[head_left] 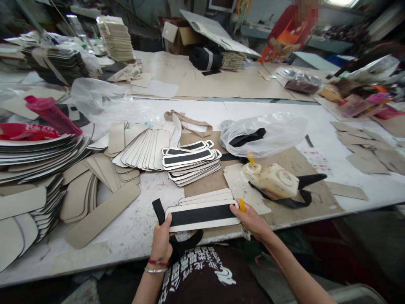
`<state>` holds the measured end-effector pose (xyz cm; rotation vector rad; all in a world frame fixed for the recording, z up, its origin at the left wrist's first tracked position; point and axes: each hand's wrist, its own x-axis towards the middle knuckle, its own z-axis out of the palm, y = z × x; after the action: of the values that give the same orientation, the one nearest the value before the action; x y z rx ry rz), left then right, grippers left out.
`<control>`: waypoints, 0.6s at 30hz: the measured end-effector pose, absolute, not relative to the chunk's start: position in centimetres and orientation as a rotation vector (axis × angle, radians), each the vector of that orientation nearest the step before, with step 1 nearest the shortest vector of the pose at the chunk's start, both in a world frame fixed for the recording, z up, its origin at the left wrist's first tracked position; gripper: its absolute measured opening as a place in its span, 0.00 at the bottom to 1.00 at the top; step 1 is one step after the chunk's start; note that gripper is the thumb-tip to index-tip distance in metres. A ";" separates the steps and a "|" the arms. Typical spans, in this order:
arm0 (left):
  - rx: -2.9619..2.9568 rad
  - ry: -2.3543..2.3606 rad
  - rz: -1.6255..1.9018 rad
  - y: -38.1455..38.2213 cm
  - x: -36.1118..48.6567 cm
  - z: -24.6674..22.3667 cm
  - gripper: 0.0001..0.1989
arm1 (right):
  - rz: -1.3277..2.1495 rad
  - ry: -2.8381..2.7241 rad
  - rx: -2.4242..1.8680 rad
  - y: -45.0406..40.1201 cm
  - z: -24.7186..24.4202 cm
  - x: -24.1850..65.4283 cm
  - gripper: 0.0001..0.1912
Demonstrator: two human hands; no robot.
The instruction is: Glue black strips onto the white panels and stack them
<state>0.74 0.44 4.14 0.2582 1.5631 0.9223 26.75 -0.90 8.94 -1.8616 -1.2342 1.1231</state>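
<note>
Black-striped panel (202,216) at the near edge of the desk (126,228), spanning the space between the two grips. The left grip (162,237) pinches its left end, thumb uppermost; a black band (158,210) projects beside that thumb. The right grip (251,219) pinches the opposite end, thumb over the stripe's tip. Pale panels (209,196) lie just behind; a stack of similar striped pieces (191,162) stands farther back.

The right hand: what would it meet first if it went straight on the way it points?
Past the black-striped panel it holds, the right hand would probably first meet the pale panels showing just behind that one, though depth is unclear in this single view.
</note>
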 end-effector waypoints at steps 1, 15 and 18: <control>0.249 1.589 0.901 0.5 0.8 3.9 0.17 | 1.217 -1.170 -1.815 -1.0 8.8 26.7 0.16; 0.317 1.653 0.874 1.2 3.0 5.2 0.17 | 1.224 -1.268 -1.818 -0.9 7.9 28.5 0.13; 0.299 1.641 0.886 1.3 3.6 6.0 0.18 | 1.236 -1.298 -1.796 -0.8 8.2 28.7 0.13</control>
<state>3.56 1.34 6.02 0.2989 1.6411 0.8855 28.66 -0.79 8.16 -1.7955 -1.2975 1.2364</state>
